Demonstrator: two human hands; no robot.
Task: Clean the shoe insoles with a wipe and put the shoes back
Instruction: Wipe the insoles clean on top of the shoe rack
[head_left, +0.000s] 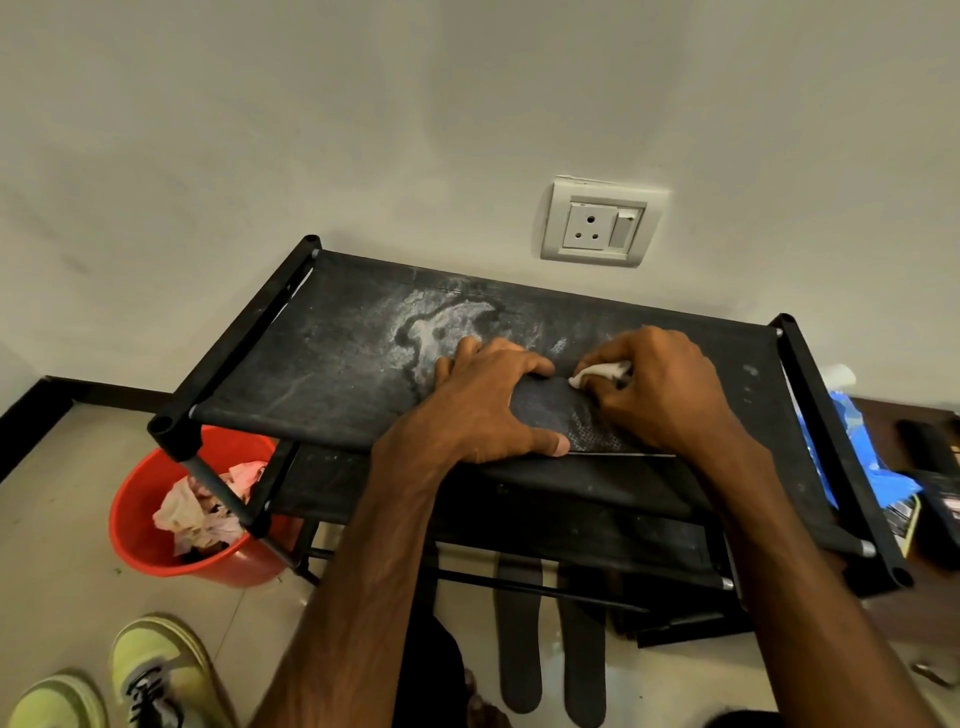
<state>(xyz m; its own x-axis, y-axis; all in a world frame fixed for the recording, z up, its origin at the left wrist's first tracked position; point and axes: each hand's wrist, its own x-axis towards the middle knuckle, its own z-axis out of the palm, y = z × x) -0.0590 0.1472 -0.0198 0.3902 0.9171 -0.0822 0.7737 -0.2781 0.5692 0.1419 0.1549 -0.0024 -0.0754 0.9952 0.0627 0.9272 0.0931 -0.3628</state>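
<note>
Right now the dark insole (550, 410) lies flat on the top shelf of the black shoe rack (337, 353), toward its near edge and a little right of middle. The left hand (483, 400) clamps it there, thumb on the near edge and fingers curled over the far edge. The right hand (660, 389) pinches a folded white wipe (602, 371) against the far right end of the insole. This looks like mid-scrub on one insole.

Two more insoles (519, 639) lie on the floor under the rack, near the person, and the yellow-green shoes (156, 670) stand on the floor at the near left, so much of the job seems left.

Several risks stand out:

- The shelf is soft fabric and sags, so hard rubbing could buckle the insole or skid it off the near edge.
- A pale powdery stain (441, 322) covers the fabric just beside the left fingers. Sliding the insole left or far could pick that grime up on its underside.
- The wipe is small and bunched. It may load with dirt and smear rather than lift, and the red bucket (130, 499) at the left already holds crumpled waste.
- Stepping forward could tread on the floor insoles.
</note>
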